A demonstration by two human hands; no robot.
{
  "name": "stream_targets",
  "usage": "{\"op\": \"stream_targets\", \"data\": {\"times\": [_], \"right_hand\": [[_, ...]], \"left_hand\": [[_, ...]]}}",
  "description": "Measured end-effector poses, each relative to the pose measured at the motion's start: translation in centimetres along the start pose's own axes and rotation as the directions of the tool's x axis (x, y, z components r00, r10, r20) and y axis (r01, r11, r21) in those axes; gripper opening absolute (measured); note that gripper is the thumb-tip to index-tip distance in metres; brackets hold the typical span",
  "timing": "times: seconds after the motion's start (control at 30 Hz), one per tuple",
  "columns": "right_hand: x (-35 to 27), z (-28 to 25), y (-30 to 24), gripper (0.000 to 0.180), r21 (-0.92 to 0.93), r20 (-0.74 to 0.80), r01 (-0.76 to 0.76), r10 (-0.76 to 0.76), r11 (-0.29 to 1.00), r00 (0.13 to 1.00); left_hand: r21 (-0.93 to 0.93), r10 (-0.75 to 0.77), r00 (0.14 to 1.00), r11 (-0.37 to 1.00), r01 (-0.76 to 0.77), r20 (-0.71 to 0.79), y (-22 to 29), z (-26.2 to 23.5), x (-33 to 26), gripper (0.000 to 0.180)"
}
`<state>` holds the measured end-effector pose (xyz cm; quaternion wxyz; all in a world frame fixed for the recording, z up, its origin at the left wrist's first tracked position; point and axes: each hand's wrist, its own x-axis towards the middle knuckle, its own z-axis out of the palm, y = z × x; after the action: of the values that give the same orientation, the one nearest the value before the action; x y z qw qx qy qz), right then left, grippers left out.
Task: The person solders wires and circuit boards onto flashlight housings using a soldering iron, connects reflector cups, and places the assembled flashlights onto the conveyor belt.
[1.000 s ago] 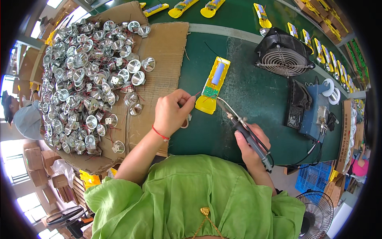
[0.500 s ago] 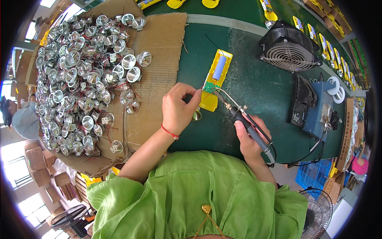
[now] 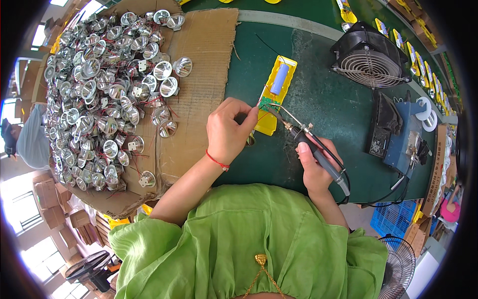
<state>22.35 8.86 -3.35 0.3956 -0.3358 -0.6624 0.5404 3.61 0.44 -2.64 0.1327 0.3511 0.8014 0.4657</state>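
Observation:
A yellow plastic housing (image 3: 267, 124) lies on the green bench in front of me, with a blue cylindrical battery (image 3: 280, 79) in its far part. Across its middle sits a small green circuit board (image 3: 269, 102) with thin red wires. My left hand (image 3: 230, 128) pinches a thin wire at the board's left edge; the fingertips partly hide it. My right hand (image 3: 318, 167) grips a soldering iron (image 3: 314, 150), which has a thin curved metal tube alongside. The iron's tip reaches the board. A reflector cup (image 3: 250, 140) shows partly beside my left hand, near the housing's lower end.
Many silver reflector cups with red wires (image 3: 107, 99) are heaped on cardboard (image 3: 199, 65) at left. A black fan (image 3: 368, 62) and a blue device with a white spool (image 3: 401, 127) stand at right. Yellow housings (image 3: 416, 60) line the far right.
The view has shifted slightly, so the bench things appear a little to the right. The left fingers remain pinched by the board, and the iron's tip is still there.

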Motion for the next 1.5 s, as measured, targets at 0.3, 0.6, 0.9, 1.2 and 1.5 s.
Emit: {"op": "stream_targets", "data": {"times": [0.3, 0.6, 0.9, 1.2, 1.5], "right_hand": [[-0.5, -0.8, -0.3, 0.023, -0.001, -0.063, -0.004, 0.004, 1.0, 0.998], [-0.8, -1.1, -0.4, 0.024, -0.056, -0.011, 0.05, -0.051, 0.997, 0.999], [-0.7, -0.9, -0.2, 0.022, -0.099, 0.005, 0.066, -0.066, 0.993, 0.998], [-0.9, -1.2, -0.1, 0.025, 0.038, -0.088, -0.018, 0.021, 0.999, 0.996], [-0.3, -3.1, 0.6, 0.024, 0.02, -0.109, 0.001, 0.001, 1.0, 0.994]], "left_hand": [[0.024, 0.018, 1.0, 1.0, -0.018, -0.005, -0.1, 0.0, 0.1, 0.013], [-0.084, 0.081, 0.997, 0.993, -0.081, 0.002, 0.7, -0.4, -0.1, 0.007], [0.028, 0.115, 0.992, 0.993, -0.117, 0.041, 0.4, -0.2, 0.0, 0.007], [0.026, 0.1, 0.994, 0.994, -0.102, 0.039, 0.2, 0.0, 0.0, 0.007], [0.048, 0.084, 0.994, 0.995, -0.087, 0.064, 0.5, -0.2, 0.1, 0.006]]}}
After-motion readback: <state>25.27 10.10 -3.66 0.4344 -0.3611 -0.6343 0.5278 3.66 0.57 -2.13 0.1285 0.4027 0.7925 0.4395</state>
